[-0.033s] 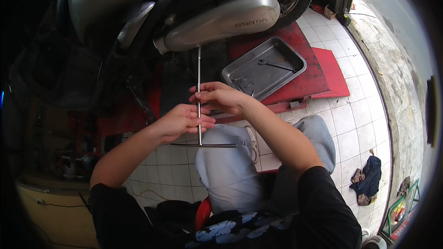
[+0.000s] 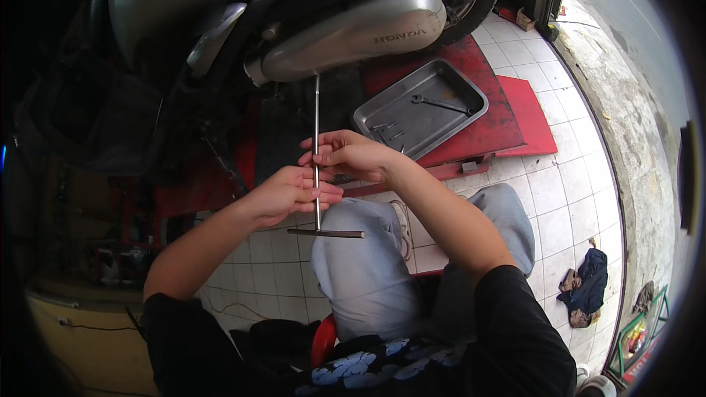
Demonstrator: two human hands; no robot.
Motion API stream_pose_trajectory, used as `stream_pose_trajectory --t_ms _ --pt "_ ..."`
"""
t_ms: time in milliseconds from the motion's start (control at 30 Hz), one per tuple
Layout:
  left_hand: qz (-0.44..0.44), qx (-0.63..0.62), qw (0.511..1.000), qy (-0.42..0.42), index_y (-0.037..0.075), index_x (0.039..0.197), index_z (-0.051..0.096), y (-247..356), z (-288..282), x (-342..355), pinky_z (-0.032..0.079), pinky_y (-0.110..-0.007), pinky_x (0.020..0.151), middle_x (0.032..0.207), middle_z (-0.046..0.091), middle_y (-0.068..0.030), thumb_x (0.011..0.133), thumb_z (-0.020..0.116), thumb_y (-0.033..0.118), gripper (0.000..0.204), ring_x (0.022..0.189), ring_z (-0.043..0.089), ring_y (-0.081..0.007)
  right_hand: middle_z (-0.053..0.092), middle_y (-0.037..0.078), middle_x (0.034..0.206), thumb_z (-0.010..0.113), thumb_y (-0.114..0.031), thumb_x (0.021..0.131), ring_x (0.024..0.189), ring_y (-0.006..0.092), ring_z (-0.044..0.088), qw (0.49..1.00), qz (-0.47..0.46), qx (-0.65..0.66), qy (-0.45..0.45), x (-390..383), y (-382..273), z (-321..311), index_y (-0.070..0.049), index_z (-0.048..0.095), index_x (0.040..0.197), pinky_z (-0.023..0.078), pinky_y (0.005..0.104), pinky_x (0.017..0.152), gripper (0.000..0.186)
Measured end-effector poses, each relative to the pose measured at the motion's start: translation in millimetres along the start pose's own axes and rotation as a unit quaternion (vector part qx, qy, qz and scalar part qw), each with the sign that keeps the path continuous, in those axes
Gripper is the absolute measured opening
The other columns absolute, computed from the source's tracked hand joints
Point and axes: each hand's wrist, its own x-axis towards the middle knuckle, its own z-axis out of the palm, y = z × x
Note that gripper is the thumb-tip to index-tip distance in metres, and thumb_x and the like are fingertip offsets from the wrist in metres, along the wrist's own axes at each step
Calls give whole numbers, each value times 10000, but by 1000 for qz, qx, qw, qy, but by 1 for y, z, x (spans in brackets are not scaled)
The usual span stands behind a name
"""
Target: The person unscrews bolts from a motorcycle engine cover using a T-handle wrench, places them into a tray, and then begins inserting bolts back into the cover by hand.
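T-handle wrench (image 2: 317, 114) at near edge of silver cover (image 2: 353, 33) | left hand (image 2: 283, 195), right hand (image 2: 357, 156) grasping its shaft | seemingly partway: likely bolts (image 2: 397, 134) in right-side tray (image 2: 404, 109), cover still on

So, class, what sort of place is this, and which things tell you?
Most likely a motorcycle repair shop: there is a scooter, a metal tray holding a wrench on a red platform, and a long T-handle tool in use beneath the scooter's silver side.
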Motion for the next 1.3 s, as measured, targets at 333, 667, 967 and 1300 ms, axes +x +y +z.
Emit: stream_pose_trajectory --t_ms 333,667,967,1300 --pt "-41 66 997 -15 -63 1309 434 8 -3 -1 532 -362 953 1260 584 -235 989 502 70 353 1170 609 -291 684 68 945 719 -84 871 887 132 652 993 3 -55 107 8 10 7 -27 578 1109 522 272 819 283" --pt "-48 129 990 10 -74 1331 407 18 7 -4 549 -352 932 1206 619 -223 981 494 33 376 1129 636 -280 647 35 896 730 -158 879 869 132 649 992 -31 -49 115 4 11 7 -16 582 1068 514 258 810 278" --pt "-4 1 1000 -3 -79 1324 402 10 -4 -5 550 -348 933 1192 618 -247 975 501 39 381 1109 645 -280 654 63 978 677 -116 911 884 119 622 999 -35 30 5 2 3 11 -7 591 1126 522 251 791 256" --pt "-37 124 990 62 -35 1238 502 16 3 -8 557 -235 762 1097 683 -166 953 590 106 330 984 695 -200 651 26 948 689 -103 897 852 94 601 994 -27 -7 105 13 18 2 -38 619 1083 498 214 763 209"
